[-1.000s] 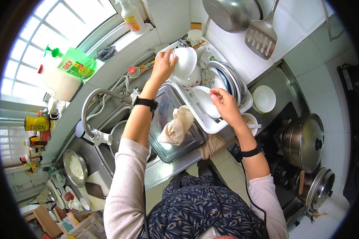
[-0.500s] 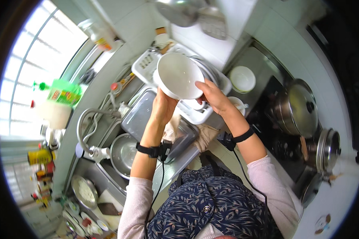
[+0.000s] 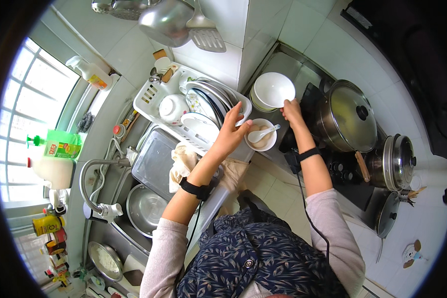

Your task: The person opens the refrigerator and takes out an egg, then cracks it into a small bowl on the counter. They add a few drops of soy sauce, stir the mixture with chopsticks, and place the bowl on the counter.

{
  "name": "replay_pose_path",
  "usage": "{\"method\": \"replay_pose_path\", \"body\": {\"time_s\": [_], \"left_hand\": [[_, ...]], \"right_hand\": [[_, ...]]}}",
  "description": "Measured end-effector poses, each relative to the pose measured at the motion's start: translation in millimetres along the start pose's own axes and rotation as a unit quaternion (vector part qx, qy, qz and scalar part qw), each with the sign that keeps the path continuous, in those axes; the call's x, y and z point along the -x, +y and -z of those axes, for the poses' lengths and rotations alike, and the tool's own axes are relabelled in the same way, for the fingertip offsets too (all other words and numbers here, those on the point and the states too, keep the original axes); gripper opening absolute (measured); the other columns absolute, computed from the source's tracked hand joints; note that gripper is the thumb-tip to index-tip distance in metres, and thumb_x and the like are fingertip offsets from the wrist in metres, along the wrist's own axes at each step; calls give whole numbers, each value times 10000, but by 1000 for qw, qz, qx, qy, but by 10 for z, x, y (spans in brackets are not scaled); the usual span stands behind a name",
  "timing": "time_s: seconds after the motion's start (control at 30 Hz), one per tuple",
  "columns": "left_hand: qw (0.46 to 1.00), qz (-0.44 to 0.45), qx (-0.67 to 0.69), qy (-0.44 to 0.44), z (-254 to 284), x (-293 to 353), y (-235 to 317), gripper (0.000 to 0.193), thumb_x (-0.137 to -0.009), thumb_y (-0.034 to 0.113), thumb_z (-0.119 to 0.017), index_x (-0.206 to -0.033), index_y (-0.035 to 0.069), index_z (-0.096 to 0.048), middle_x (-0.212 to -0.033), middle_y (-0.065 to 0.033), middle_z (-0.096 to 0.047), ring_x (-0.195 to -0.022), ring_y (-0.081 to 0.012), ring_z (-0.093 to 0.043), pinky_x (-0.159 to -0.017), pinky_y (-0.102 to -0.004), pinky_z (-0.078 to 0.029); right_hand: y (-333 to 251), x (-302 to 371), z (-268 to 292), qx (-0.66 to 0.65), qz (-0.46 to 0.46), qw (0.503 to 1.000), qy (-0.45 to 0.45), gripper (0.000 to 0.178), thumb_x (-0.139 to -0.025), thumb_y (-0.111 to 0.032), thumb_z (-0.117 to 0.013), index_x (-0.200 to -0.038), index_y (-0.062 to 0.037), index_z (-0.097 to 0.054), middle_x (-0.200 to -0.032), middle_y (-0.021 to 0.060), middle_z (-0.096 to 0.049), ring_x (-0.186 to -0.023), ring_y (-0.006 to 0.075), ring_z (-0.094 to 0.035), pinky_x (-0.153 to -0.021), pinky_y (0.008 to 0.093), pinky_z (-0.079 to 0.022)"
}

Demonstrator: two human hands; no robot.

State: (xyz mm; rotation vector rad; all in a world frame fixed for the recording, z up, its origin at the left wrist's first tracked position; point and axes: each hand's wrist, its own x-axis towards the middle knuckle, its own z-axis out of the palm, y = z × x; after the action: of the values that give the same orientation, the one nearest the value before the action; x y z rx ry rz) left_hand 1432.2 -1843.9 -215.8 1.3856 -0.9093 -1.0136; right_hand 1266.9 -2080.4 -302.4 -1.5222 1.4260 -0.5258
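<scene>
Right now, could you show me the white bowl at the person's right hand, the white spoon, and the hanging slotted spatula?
White bowl (image 3: 274, 90): head view, its inside.
White spoon (image 3: 266, 132): head view, its handle.
Slotted spatula (image 3: 202, 25): head view, above its slots.

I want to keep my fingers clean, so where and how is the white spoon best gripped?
Probably with a thumb-and-finger pinch at the outer end of its handle, coming from the right, where the right hand is: the white spoon slants in the small bowl, head among round pale pieces, handle reaching the right rim.
</scene>
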Motion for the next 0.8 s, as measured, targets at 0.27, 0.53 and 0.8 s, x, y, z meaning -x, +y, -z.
{"method": "replay_pose_path", "body": {"time_s": [0.27,0.53,0.8], "left_hand": [[997,-45,54,-15,345,191,99,472,-1012,134,-596,-1445,21,-448,-1343,-95,-569,-1102,-173,-628,-918,-308,-521],[922,-24,-243,301,2080,110,-402,379,-869,160,-728,-1217,34,-650,-1164,-143,-655,-926,-221,-665,-821,-340,-535],[788,89,-586,168,2529,-598,-939,720,-798,407,-772,-1389,99,-500,-1314,-213,-539,-1146,-458,-566,-963,-480,-506]], "right_hand": [[502,-492,-367,120,-41,991,36,638,-938,-262,-527,-1459,41,-317,-987,251,-682,-810,365,-682,-724,445,-550],[-581,544,-5,252,186,946,78,734,-974,-475,-584,-1502,-24,-346,-812,131,-687,-788,371,-683,-719,484,-522],[-1487,1708,-862,91,388,901,-171,545,-911,-167,-704,-1404,-63,-499,-731,82,-633,-648,273,-649,-616,389,-509]]}}
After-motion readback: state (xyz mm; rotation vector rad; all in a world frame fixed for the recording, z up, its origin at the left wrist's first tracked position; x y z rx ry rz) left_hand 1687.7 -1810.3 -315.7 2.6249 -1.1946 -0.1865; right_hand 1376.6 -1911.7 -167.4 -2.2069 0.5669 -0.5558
